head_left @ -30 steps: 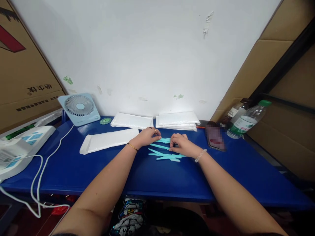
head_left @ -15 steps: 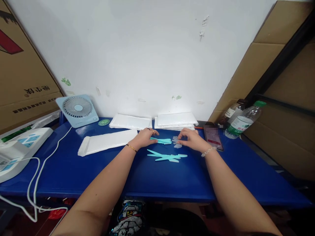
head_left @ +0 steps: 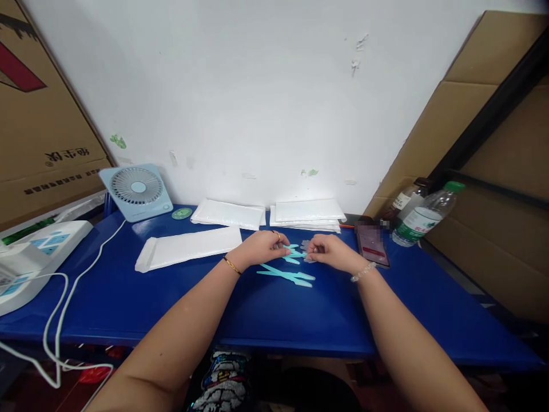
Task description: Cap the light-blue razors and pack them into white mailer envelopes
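Note:
My left hand [head_left: 268, 249] is closed on a turquoise eyebrow razor [head_left: 297, 254], whose end points right. At that end my right hand [head_left: 326, 252] pinches what looks like a small clear plastic cap, mostly hidden by the fingers. More clear caps [head_left: 305, 245] lie just behind the right fingertips. Other turquoise razors [head_left: 291, 246] rest under and beside the left fingers, partly covered. Nearer to me, a few turquoise razors [head_left: 286, 276] lie crossed on the blue table [head_left: 300, 320].
White padded mailers lie at the back left [head_left: 227, 213], back right [head_left: 306, 213] and left [head_left: 189, 249]. A blue fan [head_left: 137, 191] and white power strip [head_left: 64, 246] stand left. Right are a phone [head_left: 372, 246] and bottles, one green-capped [head_left: 422, 220].
My left hand has picked up a razor from the front pile, which is smaller now. My right hand has closed its fingers by the caps and met the razor's end.

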A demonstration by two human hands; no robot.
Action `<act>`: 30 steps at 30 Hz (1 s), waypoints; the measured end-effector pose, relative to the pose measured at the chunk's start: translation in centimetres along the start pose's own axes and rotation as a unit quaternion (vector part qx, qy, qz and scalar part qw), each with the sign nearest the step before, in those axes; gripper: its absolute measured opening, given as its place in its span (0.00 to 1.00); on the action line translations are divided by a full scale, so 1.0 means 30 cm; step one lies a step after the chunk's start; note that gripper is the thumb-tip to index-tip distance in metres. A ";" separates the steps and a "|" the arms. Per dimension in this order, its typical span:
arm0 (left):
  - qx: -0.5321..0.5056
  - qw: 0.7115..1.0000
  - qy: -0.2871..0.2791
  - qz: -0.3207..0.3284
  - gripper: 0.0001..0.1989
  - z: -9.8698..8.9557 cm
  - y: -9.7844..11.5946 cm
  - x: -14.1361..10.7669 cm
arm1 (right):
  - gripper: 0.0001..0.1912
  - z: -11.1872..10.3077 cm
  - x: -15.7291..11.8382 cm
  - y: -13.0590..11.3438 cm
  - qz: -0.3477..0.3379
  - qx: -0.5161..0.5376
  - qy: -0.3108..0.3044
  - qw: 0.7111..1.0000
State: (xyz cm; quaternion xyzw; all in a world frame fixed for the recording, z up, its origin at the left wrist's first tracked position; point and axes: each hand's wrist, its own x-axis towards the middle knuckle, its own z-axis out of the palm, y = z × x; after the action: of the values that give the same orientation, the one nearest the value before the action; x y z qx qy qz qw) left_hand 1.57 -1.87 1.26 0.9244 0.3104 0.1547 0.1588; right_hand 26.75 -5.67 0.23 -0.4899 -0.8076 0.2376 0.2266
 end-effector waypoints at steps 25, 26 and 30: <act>0.041 0.999 0.017 -0.027 0.26 0.047 -0.122 0.006 | 0.11 0.012 -0.030 -0.064 -0.006 -0.023 -0.144 0.989; 0.043 0.998 0.022 -0.029 0.28 0.049 -0.121 0.006 | 0.10 0.017 -0.030 -0.071 -0.005 -0.027 -0.150 0.988; 0.049 0.998 0.016 -0.024 0.34 0.057 -0.118 0.012 | 0.06 0.029 -0.026 -0.080 0.001 -0.034 -0.142 0.989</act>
State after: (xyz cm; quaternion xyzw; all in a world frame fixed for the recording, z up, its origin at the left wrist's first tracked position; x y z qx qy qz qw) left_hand 0.64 0.68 -1.61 0.9207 0.3422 0.1503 0.1121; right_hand 24.91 -7.48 0.91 -0.4592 -0.8388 0.2774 0.0926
